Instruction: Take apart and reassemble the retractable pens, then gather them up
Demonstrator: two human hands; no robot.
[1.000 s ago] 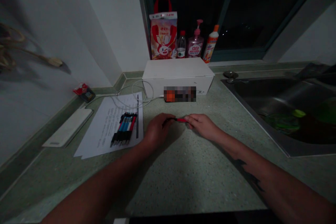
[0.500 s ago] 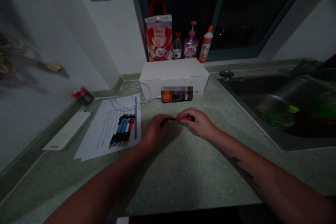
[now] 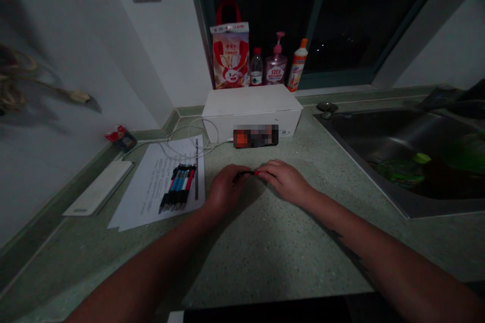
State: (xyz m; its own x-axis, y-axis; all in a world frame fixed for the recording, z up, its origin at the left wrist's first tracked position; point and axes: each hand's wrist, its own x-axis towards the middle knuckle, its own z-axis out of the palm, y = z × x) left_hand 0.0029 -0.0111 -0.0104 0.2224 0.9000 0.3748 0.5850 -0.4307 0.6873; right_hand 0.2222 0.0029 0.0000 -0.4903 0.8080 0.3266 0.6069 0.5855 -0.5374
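A thin red and black pen (image 3: 256, 173) is held level between my two hands, just above the middle of the counter. My left hand (image 3: 224, 189) pinches its black end between thumb and fingers. On the red part, my right hand (image 3: 287, 180) has its fingers closed, covering most of the barrel. Whether the pen is in one piece or two is too small to tell. To the left, several pens (image 3: 180, 185) in black, blue, white and red lie side by side on printed paper sheets (image 3: 146, 186).
A phone (image 3: 257, 137) with a blurred screen leans on a white box (image 3: 252, 103), a white cable (image 3: 217, 147) running from it. A white flat device (image 3: 96, 189) lies far left. Bottles (image 3: 275, 68) and a bag stand behind; a sink (image 3: 401, 181) is right.
My right hand's fingers have slid over the pen and cover more of its red part. My left hand stays nearly in place.
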